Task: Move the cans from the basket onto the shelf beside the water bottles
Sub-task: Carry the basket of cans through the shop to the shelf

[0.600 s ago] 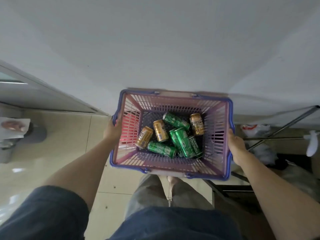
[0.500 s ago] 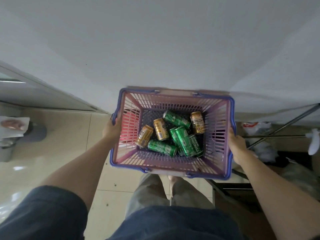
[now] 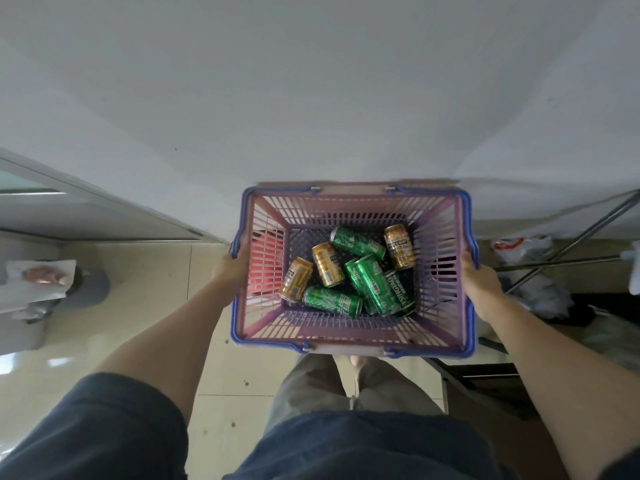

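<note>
A pink plastic basket [image 3: 446,299] with a blue rim hangs in front of me above the floor. My left hand [image 3: 231,271] grips its left rim and my right hand [image 3: 479,284] grips its right rim. Inside lie several cans on their sides: three gold cans, one at the left [image 3: 296,279], one beside it [image 3: 327,264] and one at the back right [image 3: 400,246], and several green cans [image 3: 375,285] piled in the middle and front. No shelf or water bottles are in view.
A white wall [image 3: 311,98] fills the upper view, close behind the basket. A grey bin [image 3: 88,284] with paper on it stands at the left on the tiled floor. Metal rack legs [image 3: 568,251], bags and clutter crowd the right side.
The basket has shifted very slightly up and to the right in both hands; the cans have barely moved inside it.
</note>
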